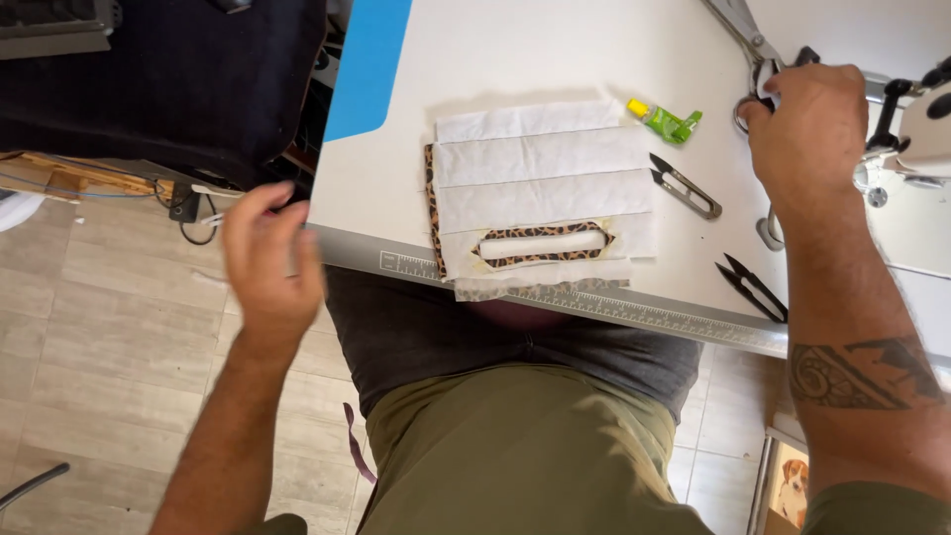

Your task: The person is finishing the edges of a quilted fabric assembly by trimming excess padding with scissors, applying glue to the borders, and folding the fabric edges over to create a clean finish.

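**Sewing table: right hand on scissors, left hand off the edge**

The setting is a white work table (555,40) over a tiled floor (89,327), with a measuring ruler (634,309) printed along the table's near edge. A blue panel (369,64) lies at the table's far left corner, and part of a white sewing machine (916,124) stands at the right.

The right hand (807,129) rests at the far right of the table, fingers curled closed around the handles of a pair of large scissors (748,35). The blades point away toward the far edge. The handles are mostly hidden under the hand.

The left hand (267,253) hangs off the table's left edge, above the floor, fingers loosely bent and holding nothing. It appears slightly blurred.

At the table's centre, near the front edge, lies a fabric piece (540,193): white strips layered over leopard-print cloth, with a long slot (540,245) cut in the lowest strip and bordered by the print. Its bottom edge overlaps the ruler.

Between the fabric and the right hand lie a small green tube (669,122), a silver thread snip (686,186) and a black thread snip (753,287). All three lie apart from one another.
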